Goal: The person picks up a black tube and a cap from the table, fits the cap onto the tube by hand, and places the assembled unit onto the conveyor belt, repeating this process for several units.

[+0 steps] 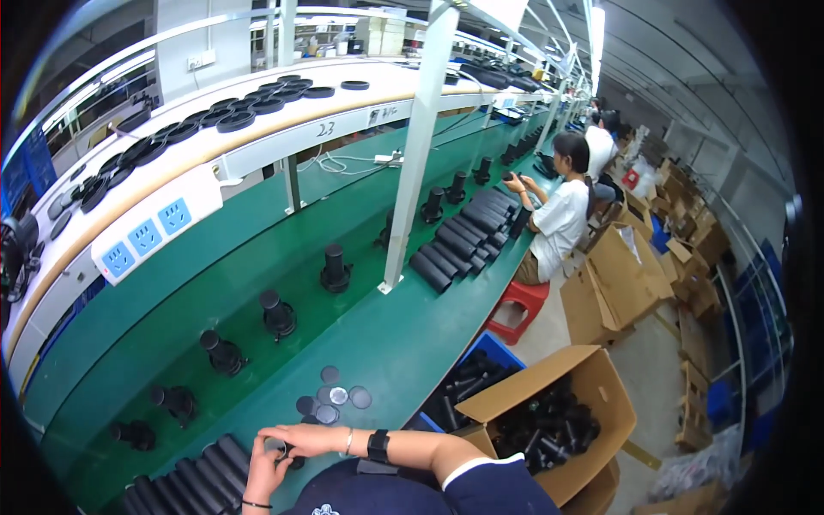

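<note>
My left hand (pixel 263 470) and my right hand (pixel 307 439) meet at the bench's near edge, fingers curled together around a small item. Only a rounded edge and a dark bit of it show between the fingers, so its kind is hidden. Beside my left hand lies a row of black tubes (pixel 193 481). Just beyond my right hand, several flat dark discs (pixel 360 396) are scattered on the green bench (pixel 378 343); one has a pale, shiny face (pixel 338 396).
Black cylindrical parts on flared bases (pixel 278 314) stand along the bench. A metal post (pixel 416 154) rises from it. At right are a blue crate (pixel 502 350) and a carton (pixel 614 421) of black parts. Another person (pixel 558 206) sits beyond more tubes (pixel 463 236). Black rings (pixel 236 120) lie on the shelf.
</note>
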`<state>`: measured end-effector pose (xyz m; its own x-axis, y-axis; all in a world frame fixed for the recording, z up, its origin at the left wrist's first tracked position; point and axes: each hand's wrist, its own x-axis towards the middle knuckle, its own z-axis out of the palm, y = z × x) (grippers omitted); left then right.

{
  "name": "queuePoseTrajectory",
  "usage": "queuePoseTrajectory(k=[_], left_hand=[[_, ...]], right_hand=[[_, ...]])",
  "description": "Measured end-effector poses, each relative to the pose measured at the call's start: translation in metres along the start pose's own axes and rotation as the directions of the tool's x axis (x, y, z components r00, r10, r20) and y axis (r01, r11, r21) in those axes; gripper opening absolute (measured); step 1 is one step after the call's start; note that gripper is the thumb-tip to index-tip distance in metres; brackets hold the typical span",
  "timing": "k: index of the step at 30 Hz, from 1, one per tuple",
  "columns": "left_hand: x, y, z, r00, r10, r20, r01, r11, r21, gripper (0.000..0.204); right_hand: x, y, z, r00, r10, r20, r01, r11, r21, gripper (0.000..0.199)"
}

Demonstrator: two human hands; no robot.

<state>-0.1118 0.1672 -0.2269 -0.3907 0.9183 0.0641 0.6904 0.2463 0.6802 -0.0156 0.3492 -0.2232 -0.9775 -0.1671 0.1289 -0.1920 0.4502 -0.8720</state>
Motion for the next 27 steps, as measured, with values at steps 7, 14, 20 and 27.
queuePoseTrajectory(k=[7, 14, 20, 27], left_hand=[[0.000, 0.009, -0.006, 0.998, 0.033, 0.056, -0.033, 0.999, -0.010, 0.023], [0.004, -0.006, -0.003, 0.994, 0.081, 0.078, -0.081, 0.997, -0.002, 0.022], [-0.002, -0.005, 0.002, 0.998, 0.012, -0.057, -0.015, 0.999, -0.052, 0.038], [-0.013, 0.001, 0.014, 0.923, -0.328, -0.202, 0.133, 0.763, -0.633, 0.081]], right_hand=[[-0.003, 0.018, 0.021, 0.992, -0.091, -0.085, 0.092, 0.996, 0.013, 0.082], [-0.003, 0.027, 0.025, 0.999, 0.045, 0.007, -0.045, 0.992, 0.116, 0.086], [-0.020, 0.033, 0.014, 0.983, 0.060, -0.174, -0.033, 0.988, 0.152, 0.084], [-0.098, 0.083, -0.004, 0.915, 0.307, -0.262, -0.310, 0.950, 0.033, 0.020]])
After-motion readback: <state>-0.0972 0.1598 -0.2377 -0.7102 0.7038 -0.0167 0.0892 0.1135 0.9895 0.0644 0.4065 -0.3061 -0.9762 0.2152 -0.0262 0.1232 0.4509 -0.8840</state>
